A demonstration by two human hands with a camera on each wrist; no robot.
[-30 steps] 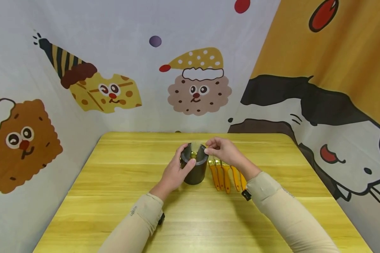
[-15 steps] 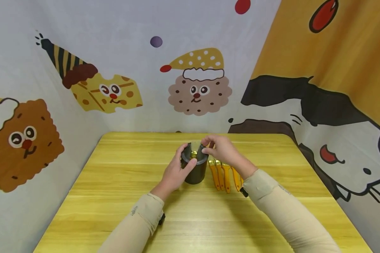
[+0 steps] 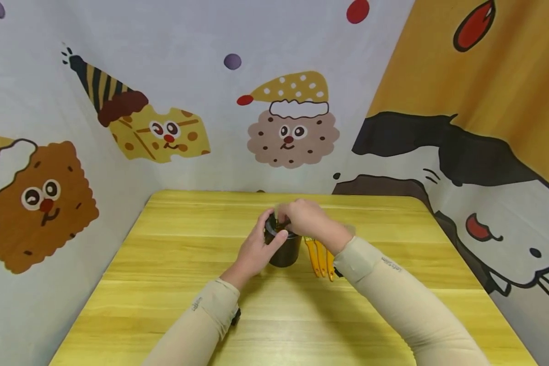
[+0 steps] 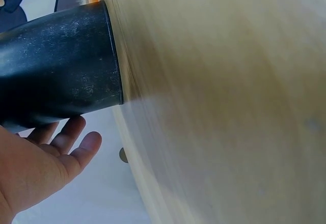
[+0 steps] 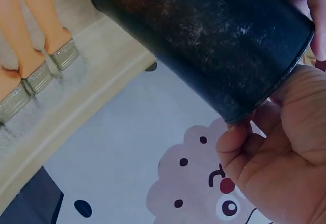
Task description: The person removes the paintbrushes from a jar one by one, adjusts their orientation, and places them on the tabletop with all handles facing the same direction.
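Hands meet at a black cup point(image 3: 283, 249) that stands upright on the yellow wooden table point(image 3: 164, 284). The left hand point(image 3: 256, 249) holds the cup from its left side, fingers curled around the wall and the thumb lying near the rim. In the left wrist view the cup point(image 4: 56, 76) lies against the palm point(image 4: 35, 168), and the fingertips point(image 4: 84, 145) show past its base.

The right hand point(image 3: 304, 218) is over the top of the cup, with its fingers bent down at the rim. In the right wrist view the hand point(image 5: 280, 147) has the fingers point(image 5: 232, 140) at the edge of the cup's point(image 5: 204, 35) mouth. Whether they pinch something there, I cannot tell, because the fingertips are hidden.

Just to the right of the right hand, under its wrist, several brushes with orange handles point(image 3: 319, 256) lie side by side on the table, close to the cup but not touching it. The right wrist view shows their metal ferrules point(image 5: 35, 79) and pale bristles.

Behind the hands a cloth backdrop point(image 3: 288, 122) with cartoon cookie figures surrounds the table.
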